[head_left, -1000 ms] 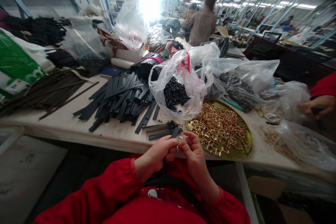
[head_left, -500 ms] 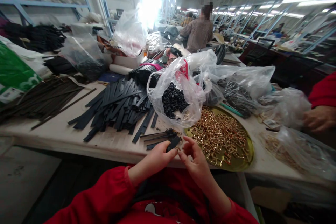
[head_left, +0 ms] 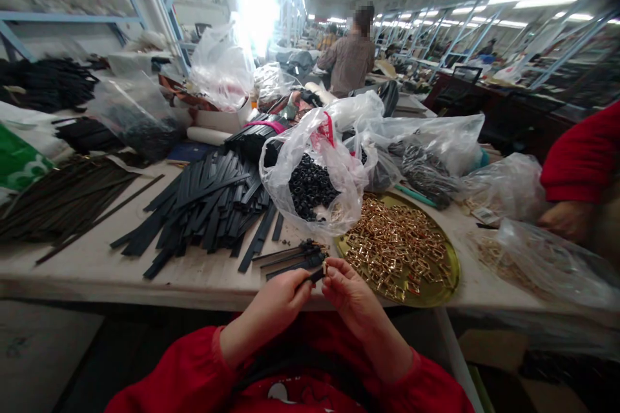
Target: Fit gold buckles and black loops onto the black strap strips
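My left hand [head_left: 274,303] is closed on a short black strap [head_left: 316,275] near the table's front edge. At the strap's right end, the fingertips of my right hand [head_left: 352,290] pinch a small gold buckle [head_left: 325,266]; whether the strap runs through it I cannot tell. Just beyond my hands lie several finished-looking thin black straps [head_left: 290,257] with gold ends. To the right, a gold-coloured round tray [head_left: 453,271] carries a heap of gold buckles [head_left: 397,242]. A clear plastic bag [head_left: 276,190] holding small black loops [head_left: 310,186] stands open behind.
Loose flat black strips [head_left: 208,200] are piled left of the bag, with darker brown strips [head_left: 62,197] farther left. Filled plastic bags [head_left: 557,264] lie on the right, where another person's hand [head_left: 569,221] rests by them. A person in brown [head_left: 349,64] stands at the back.
My right fingers have closed in from a looser spread and now pinch the buckle at the strap's end. My left hand has turned the strap lower and flatter. The view has shifted slightly right.
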